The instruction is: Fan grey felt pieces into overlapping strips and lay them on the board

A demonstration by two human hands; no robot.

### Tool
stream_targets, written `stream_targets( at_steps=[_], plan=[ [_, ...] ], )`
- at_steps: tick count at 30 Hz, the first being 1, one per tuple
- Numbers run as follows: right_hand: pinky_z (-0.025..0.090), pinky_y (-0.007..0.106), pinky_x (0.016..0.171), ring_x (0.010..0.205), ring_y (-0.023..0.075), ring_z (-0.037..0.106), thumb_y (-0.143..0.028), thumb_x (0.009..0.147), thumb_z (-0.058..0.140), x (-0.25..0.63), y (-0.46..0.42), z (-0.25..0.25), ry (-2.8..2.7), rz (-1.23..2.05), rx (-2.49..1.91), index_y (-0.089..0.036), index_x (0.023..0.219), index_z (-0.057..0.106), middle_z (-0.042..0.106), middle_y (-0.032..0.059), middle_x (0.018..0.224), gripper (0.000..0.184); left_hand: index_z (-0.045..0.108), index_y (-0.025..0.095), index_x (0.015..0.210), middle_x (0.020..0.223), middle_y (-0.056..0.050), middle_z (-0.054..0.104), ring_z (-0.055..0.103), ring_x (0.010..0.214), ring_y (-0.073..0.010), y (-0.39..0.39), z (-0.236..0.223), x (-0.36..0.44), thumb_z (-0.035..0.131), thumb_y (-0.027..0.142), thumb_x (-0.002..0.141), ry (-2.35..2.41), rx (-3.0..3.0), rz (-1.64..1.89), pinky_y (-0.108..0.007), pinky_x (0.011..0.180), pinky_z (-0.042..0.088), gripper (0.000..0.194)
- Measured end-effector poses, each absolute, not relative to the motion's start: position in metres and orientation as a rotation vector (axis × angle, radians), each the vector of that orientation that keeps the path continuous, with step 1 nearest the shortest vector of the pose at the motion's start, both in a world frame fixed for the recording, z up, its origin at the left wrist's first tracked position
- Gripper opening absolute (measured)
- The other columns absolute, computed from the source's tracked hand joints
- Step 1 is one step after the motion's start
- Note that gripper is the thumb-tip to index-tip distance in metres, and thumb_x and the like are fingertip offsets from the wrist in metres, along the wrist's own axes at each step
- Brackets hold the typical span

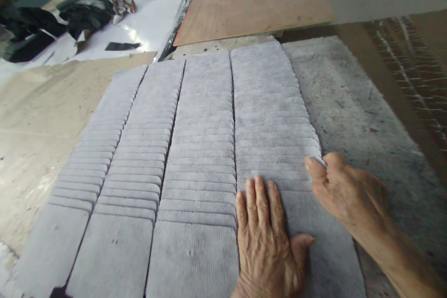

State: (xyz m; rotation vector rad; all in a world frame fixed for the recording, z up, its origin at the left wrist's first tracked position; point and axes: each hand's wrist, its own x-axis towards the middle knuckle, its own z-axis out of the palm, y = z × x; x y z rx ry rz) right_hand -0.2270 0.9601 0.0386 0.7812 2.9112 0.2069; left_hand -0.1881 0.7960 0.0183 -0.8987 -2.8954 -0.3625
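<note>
Several rows of overlapping grey ribbed fabric pieces (202,149) lie fanned out on a grey felt mat (352,102). My left hand (268,237) rests flat, fingers together and stretched out, on the near end of the rightmost row (272,116). My right hand (335,186) sits at that row's right edge, thumb and curled fingers pinching the corner of one grey piece.
A plywood board (251,0) lies beyond the rows. Brown cardboard (42,111) covers the left of the table. Dark fabric scraps (87,9) sit on a white sheet at the far left. A brown strip with white thread marks (415,70) runs along the right.
</note>
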Motion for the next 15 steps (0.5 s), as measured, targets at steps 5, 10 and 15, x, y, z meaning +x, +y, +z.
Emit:
stream_targets(
  at_steps=[5, 10, 15],
  plan=[
    [0.021, 0.024, 0.044, 0.046, 0.0207, 0.057, -0.040, 0.091, 0.032, -0.223, 0.963, 0.030, 2.953, 0.208, 0.816, -0.016, 0.075, 0.050, 0.055, 0.0065, 0.045, 0.035, 0.027, 0.008, 0.141, 0.148, -0.015, 0.025, 0.024, 0.135, -0.0322, 0.800, 0.010, -0.189, 0.031, 0.057, 0.087, -2.843, -0.860, -0.344, -0.047, 0.106, 0.033, 0.073],
    [0.017, 0.023, 0.042, 0.035, 0.0171, 0.048, -0.043, 0.091, 0.025, -0.220, 0.967, 0.018, 3.167, 0.185, 0.810, -0.019, 0.065, 0.044, 0.046, 0.0018, 0.037, 0.040, 0.028, 0.011, 0.141, 0.141, -0.012, 0.040, 0.033, 0.132, -0.0288, 0.810, -0.011, -0.191, 0.023, 0.066, 0.084, -2.648, -0.683, -0.442, -0.045, 0.105, 0.032, 0.080],
    [0.018, 0.023, 0.040, 0.031, 0.0157, 0.044, -0.044, 0.092, 0.022, -0.218, 0.969, 0.016, 3.312, 0.145, 0.743, -0.020, 0.062, 0.041, 0.043, 0.0007, 0.035, 0.043, 0.027, 0.011, 0.141, 0.134, -0.014, 0.050, 0.036, 0.130, -0.0286, 0.811, -0.024, -0.193, 0.023, 0.070, 0.082, -2.595, -0.698, -0.369, -0.044, 0.103, 0.034, 0.084]
  ],
)
